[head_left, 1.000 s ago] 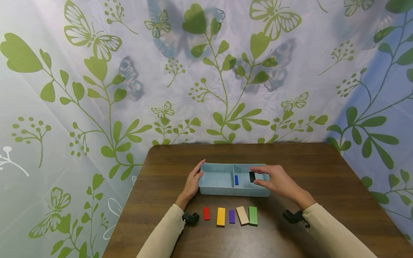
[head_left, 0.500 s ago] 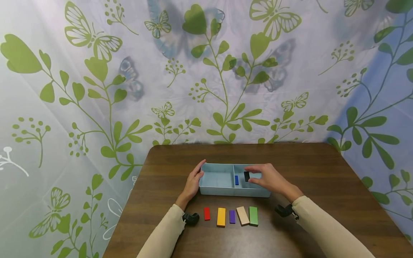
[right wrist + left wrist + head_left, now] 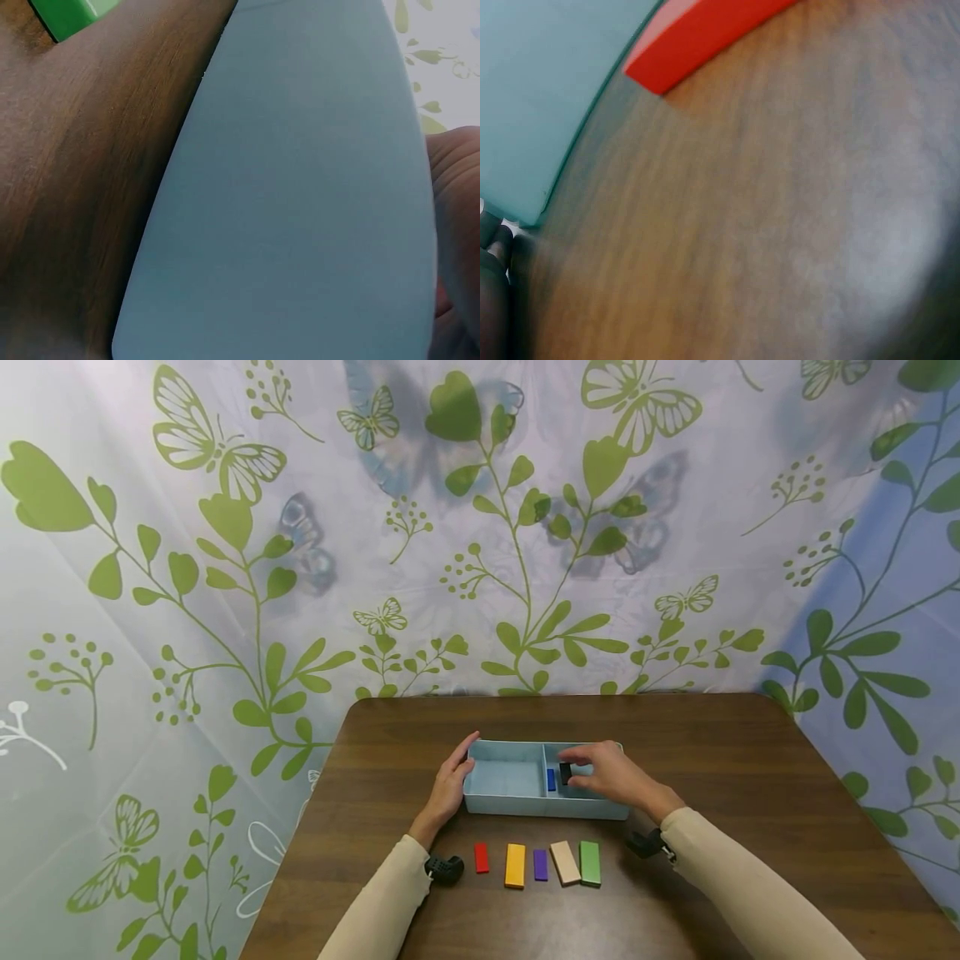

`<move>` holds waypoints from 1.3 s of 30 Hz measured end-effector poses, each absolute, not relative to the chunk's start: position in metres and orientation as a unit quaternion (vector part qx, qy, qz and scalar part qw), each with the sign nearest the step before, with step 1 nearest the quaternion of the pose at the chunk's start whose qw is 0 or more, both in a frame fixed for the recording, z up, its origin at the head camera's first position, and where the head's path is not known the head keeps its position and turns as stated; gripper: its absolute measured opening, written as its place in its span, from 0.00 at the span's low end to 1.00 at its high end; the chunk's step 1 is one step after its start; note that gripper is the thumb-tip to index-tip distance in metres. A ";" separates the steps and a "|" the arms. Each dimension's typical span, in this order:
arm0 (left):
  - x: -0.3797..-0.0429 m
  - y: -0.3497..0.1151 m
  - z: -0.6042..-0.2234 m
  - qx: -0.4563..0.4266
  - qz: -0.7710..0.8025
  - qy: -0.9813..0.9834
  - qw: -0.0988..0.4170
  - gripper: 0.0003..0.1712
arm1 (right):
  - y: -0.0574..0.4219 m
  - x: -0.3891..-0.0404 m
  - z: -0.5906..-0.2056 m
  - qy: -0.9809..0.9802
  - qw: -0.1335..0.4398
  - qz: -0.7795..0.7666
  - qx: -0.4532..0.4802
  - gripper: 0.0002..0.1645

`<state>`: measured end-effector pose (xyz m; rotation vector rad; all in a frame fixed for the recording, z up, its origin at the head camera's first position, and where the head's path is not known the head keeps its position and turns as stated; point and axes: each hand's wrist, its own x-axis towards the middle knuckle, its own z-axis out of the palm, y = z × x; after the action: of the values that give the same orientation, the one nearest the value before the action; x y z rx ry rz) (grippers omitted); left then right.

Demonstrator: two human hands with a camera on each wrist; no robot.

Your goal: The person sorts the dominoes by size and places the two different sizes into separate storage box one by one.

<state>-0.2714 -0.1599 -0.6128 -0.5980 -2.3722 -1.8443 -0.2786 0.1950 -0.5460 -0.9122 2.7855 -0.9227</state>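
A light blue two-compartment box [image 3: 506, 807] stands on the table. My left hand [image 3: 447, 785] rests against its left end, fingers straight along the outer wall and thumb at the rim. Over the right compartment, my right hand [image 3: 611, 773] pinches a black block [image 3: 566, 774] upright between thumb and fingers. Just left of it, a small blue block [image 3: 551, 779] stands beside the divider [image 3: 545, 768]. In the right wrist view the box's outer wall [image 3: 285, 187] hides the fingertips and the block.
In front of the box lie a red block [image 3: 482, 858], a yellow block [image 3: 514, 866], a purple block [image 3: 541, 865], a beige block [image 3: 566, 862] and a green block [image 3: 590, 863]. The wooden table [image 3: 720, 760] meets a leaf-patterned curtain [image 3: 420, 610] behind.
My right hand has moved left with the black block, bringing it closer to the blue block and the divider. The left hand and the box have stayed in place.
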 end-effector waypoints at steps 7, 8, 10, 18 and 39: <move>-0.279 -0.165 -0.627 -0.231 -0.607 -0.758 0.059 0.31 | 0.185 -0.285 -0.547 0.915 0.049 -0.272 -0.293 0.29; -0.279 -0.166 -0.628 -0.232 -0.608 -0.757 0.061 0.32 | 0.184 -0.286 -0.547 0.915 0.050 -0.270 -0.295 0.29; -0.280 -0.166 -0.629 -0.238 -0.609 -0.754 0.065 0.32 | 0.182 -0.288 -0.549 0.916 0.052 -0.265 -0.296 0.29; -0.272 -0.158 -0.612 -0.188 -0.609 -0.770 0.035 0.31 | 0.176 -0.294 -0.556 0.915 0.055 -0.263 -0.301 0.29; -0.271 -0.159 -0.612 -0.192 -0.609 -0.769 0.036 0.31 | 0.173 -0.297 -0.560 0.920 0.046 -0.244 -0.304 0.31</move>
<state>-0.2710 -0.1593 -0.6120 -0.5903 -2.3603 -1.8706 -0.2967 0.1729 -0.5604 -0.9286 2.8069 -0.7446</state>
